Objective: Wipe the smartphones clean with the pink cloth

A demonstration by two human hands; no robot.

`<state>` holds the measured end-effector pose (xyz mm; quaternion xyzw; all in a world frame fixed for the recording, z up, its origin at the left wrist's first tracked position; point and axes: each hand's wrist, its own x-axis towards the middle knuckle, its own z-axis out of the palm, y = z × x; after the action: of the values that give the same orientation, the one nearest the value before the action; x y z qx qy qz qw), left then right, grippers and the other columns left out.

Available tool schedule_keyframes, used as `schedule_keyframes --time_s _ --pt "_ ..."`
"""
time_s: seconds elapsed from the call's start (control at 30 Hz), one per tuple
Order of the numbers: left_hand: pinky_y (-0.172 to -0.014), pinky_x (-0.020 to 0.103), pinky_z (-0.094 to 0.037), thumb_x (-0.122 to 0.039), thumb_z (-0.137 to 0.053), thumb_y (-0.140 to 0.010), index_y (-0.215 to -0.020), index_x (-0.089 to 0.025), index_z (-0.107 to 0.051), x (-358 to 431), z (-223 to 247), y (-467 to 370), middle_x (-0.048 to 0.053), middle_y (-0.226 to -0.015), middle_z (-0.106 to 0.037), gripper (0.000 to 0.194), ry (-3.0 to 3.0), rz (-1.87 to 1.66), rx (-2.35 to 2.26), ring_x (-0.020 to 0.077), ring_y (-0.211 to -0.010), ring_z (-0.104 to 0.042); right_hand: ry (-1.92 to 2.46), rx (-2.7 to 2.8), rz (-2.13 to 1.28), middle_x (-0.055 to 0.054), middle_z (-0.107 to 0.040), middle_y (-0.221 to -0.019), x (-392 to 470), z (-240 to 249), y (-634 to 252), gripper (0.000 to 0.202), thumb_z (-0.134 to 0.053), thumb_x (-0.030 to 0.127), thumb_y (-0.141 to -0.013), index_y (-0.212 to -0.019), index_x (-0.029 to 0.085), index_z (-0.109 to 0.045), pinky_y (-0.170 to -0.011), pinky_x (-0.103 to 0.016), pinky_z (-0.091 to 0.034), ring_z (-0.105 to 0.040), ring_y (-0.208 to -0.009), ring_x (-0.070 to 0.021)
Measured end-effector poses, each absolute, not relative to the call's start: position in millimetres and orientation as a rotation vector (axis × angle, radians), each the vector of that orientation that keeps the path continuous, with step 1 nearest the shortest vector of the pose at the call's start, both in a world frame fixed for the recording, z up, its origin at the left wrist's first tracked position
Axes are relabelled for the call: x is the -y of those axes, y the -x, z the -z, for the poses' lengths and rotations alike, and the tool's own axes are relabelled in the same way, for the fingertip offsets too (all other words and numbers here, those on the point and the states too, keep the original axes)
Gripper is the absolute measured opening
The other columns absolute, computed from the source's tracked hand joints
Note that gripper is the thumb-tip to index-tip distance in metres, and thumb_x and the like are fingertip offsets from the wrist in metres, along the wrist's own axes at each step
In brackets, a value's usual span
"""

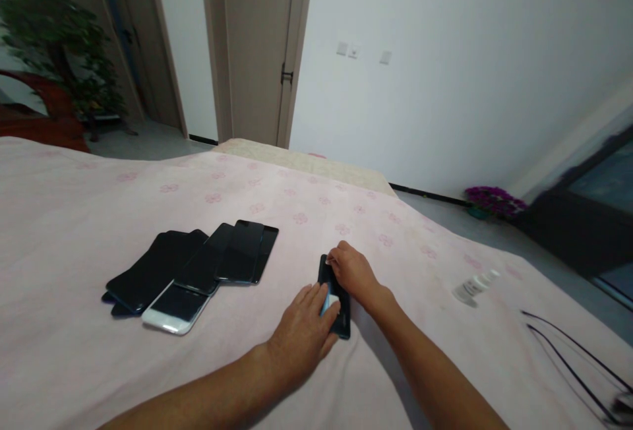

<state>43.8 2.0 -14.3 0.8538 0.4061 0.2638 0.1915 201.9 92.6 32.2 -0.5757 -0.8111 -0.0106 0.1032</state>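
Note:
A dark smartphone (pixel 342 316) lies on the pink flowered bed sheet (pixel 395 364), its long side pointing away from me. My left hand (pixel 305 328) rests over the phone's lower left part, fingers and thumb closed around a small light blue and white piece (pixel 330 301) that looks soft; its kind is unclear. At the phone's far end, my right hand (pixel 352 272) has its fingers curled in a pinch against the upper surface. Whatever sits between those fingertips, if anything, is hidden.
To the left lie several overlapping phones, one a white-edged phone (pixel 177 308). At right are a small white bottle (pixel 475 286), tipped over, and dark thin eyeglass temples (pixel 568 357). Beyond the bed stand a door (pixel 254 47), a leafy plant (pixel 54 34) and purple flowers (pixel 494 199).

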Motion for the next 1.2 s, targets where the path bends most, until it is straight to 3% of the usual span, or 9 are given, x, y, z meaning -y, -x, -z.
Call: schedule_keyframes --time_s 0.97,1.2 --pt "-0.112 0.051 -0.036 -0.039 -0.064 -0.088 -0.133 -0.019 -0.054 -2 13 -45 0.021 -0.144 -0.049 0.051 -2.747 -0.556 -1.263 0.0345 -0.134 -0.046 1.676 2.477 -0.081 -0.005 -0.061 -0.098 -83 -38 -200 0.020 -0.050 0.017 -0.094 -0.094 0.019 -0.070 -0.077 -0.022 -0.042 -0.060 -0.085 -0.0142" --pt "-0.112 0.051 -0.036 -0.038 -0.064 -0.088 -0.134 -0.017 -0.054 -2 14 -45 0.022 -0.144 -0.048 0.051 -2.746 -0.554 -1.253 0.0348 -0.133 -0.047 1.781 2.412 0.057 -0.007 -0.062 -0.101 -97 -35 -196 0.021 -0.048 0.017 -0.095 -0.095 0.017 -0.069 -0.076 -0.024 -0.041 -0.060 -0.089 -0.0163"
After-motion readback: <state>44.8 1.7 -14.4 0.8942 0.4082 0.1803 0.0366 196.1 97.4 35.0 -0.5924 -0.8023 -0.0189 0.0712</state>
